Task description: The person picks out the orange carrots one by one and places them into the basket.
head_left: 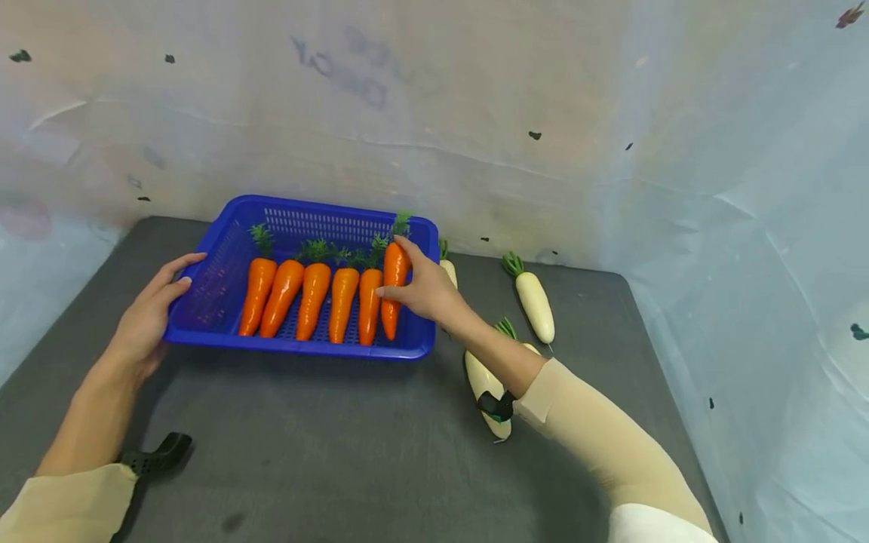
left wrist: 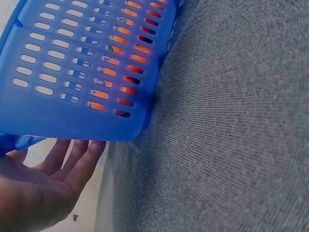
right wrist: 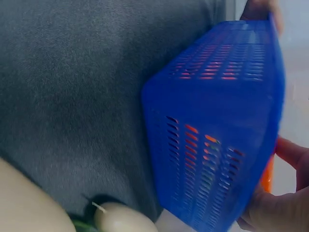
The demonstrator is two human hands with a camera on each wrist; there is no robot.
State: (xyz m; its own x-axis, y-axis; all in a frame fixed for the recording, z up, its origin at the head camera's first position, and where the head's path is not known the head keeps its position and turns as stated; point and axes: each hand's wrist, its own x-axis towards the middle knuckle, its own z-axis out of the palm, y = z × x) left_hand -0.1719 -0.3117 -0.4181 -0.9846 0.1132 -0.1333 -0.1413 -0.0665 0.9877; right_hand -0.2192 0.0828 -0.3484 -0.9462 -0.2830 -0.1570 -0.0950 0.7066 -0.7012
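A blue plastic basket (head_left: 305,351) holds several orange carrots (head_left: 314,302) with green tops, lined up side by side. My left hand (head_left: 145,313) grips the basket's left end, thumb at the rim. In the left wrist view the fingers of that left hand (left wrist: 58,179) reach behind the slotted wall. Over the basket's right end, my right hand (head_left: 428,286) pinches the rightmost carrot (head_left: 391,279) between thumb and fingers. From the right wrist view, the basket wall (right wrist: 207,106) hides most of that carrot (right wrist: 267,176).
White radishes with green stems lie right of the basket: one radish (head_left: 535,305) toward the back, another radish (head_left: 483,377) partly under my right forearm, and more partly hidden. A plastic-sheeted wall (head_left: 475,113) rises behind the dark table (head_left: 326,452).
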